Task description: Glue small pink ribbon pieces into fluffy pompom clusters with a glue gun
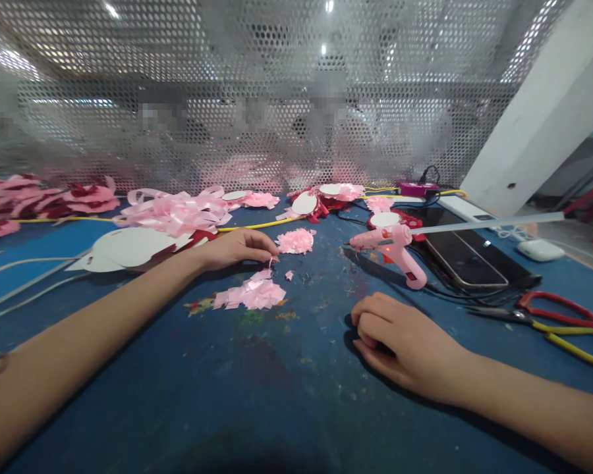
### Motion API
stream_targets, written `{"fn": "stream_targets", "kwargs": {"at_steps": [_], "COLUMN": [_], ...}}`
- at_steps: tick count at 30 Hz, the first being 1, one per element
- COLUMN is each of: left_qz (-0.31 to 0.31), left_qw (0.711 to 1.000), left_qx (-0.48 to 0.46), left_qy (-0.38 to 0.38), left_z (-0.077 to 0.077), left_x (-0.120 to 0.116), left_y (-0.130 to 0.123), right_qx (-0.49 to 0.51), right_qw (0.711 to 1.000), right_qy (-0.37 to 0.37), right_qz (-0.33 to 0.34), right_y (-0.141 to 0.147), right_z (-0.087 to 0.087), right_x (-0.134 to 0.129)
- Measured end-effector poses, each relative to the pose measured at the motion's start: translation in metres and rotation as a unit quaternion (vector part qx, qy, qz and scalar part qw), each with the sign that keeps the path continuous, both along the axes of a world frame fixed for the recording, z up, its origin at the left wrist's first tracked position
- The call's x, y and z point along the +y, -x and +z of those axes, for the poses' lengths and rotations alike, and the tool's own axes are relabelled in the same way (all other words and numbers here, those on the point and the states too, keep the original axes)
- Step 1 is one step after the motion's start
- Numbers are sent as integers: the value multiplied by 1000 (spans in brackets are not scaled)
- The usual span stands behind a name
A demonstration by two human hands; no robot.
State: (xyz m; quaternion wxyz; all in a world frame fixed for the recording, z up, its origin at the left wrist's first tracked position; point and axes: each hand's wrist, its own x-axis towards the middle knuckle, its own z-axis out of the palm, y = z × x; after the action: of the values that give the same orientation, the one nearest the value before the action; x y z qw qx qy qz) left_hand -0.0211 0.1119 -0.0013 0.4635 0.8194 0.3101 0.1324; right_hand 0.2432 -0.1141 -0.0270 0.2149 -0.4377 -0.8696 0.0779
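My left hand [242, 247] is pinched closed, with a tiny bit of pink ribbon [271, 261] at its fingertips. Just below it lies a loose pile of cut pink ribbon pieces [252, 291]. Beside the fingertips, to the right, is a round ruffled pink ribbon flower [295, 241]. My right hand [400, 342] rests on the table with its fingers curled in, and nothing shows in it. Beyond that hand stands a pink hot glue gun [390, 249], a long clear glue stick [484, 224] jutting from its back and a small light lit on its body.
On the right are red-and-yellow-handled scissors [563, 322], a dark phone [469, 253] and a white earbud case [539, 249]. Pink ribbon loops [178, 209], white card shapes [128, 249] and a yellow cable [267, 225] lie further back. A perforated metal screen [257, 145] closes off the far side.
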Motion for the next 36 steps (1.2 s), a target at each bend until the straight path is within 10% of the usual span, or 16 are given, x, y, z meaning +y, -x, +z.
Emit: {"fn": "stream_targets", "kwargs": {"at_steps": [17, 24, 36], "left_qz": [96, 150, 20], "left_qw": [985, 957, 984], "left_qx": [-136, -242, -166], "left_qy": [54, 49, 64], "left_z": [-3, -3, -1], "left_x": [-15, -68, -168], "left_y": [-13, -50, -71], "right_qx": [-5, 49, 64], "right_qw": [1000, 998, 997], "right_qy": [-4, -33, 10], "right_qz": [-2, -32, -49], "right_y": [1, -1, -1], "right_z": [2, 1, 2], "right_x": [0, -3, -5]}}
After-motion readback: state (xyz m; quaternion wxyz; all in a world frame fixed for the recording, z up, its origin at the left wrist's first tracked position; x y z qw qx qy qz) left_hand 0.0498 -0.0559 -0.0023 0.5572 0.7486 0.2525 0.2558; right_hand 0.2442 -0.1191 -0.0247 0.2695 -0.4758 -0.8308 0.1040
